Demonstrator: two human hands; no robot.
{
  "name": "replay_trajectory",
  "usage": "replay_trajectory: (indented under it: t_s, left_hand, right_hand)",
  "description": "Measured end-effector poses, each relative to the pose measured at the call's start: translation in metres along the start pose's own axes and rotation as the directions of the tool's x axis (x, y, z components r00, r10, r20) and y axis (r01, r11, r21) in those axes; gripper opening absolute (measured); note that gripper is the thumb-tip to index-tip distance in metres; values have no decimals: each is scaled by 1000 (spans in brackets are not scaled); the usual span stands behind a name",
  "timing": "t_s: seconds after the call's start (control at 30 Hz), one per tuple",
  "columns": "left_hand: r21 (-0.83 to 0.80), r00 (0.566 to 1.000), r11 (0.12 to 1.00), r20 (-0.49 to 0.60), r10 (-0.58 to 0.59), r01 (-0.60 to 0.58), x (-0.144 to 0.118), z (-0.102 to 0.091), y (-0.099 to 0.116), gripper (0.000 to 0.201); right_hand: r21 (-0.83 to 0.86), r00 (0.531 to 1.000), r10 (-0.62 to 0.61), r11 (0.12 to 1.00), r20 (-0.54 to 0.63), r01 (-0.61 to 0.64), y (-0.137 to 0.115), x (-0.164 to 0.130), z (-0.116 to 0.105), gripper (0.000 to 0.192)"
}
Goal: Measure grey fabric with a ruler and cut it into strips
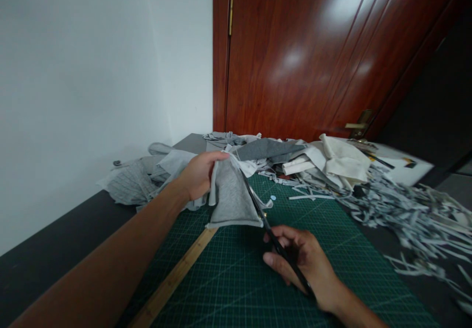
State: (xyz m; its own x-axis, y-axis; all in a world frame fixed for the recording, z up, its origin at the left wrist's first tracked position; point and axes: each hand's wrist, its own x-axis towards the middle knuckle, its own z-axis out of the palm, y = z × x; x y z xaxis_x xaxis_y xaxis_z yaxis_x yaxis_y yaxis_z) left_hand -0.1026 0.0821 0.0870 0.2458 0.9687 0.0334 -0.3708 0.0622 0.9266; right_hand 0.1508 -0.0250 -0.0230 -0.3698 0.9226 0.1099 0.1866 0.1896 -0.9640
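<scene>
The left forearm [110,254] stretches long and bare from the lower left — and there's the left hand [199,174], forward and higher, set in a pinch! Lower and nearer, the right hand [306,256] grips, fingers curled, thumb [272,260] pointing left — right forearm [356,306] slanting in from lower right.

On my feed, soft, dimmish light leaves white glare on the door [287,97] at upper right. I get the grey cloth [236,195] fairly clear mid-frame; strips [409,220] at lower right look smeared, and the edges stretch.
</scene>
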Motion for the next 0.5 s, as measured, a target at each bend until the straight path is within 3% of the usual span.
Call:
replay_trajectory:
  t_s: [0.07, 0.27, 0.5]
  left_hand:
    - [70, 1000, 997, 14, 20, -21, -2, 0, 0, 2]
    - [139, 997, 988, -8, 71, -69, -2, 2, -4, 14]
    - [192, 999, 981, -44, 17, -9, -2, 1, -1, 7]
  right_hand:
    - [-10, 1000, -9, 1000, 6, 9, 1, 0, 0, 41]
    - [-58, 999, -26, 998, 43, 28, 2, -1, -2, 35]
    - [-120, 996, -44, 991, 76, 53, 2, 0, -2, 30]
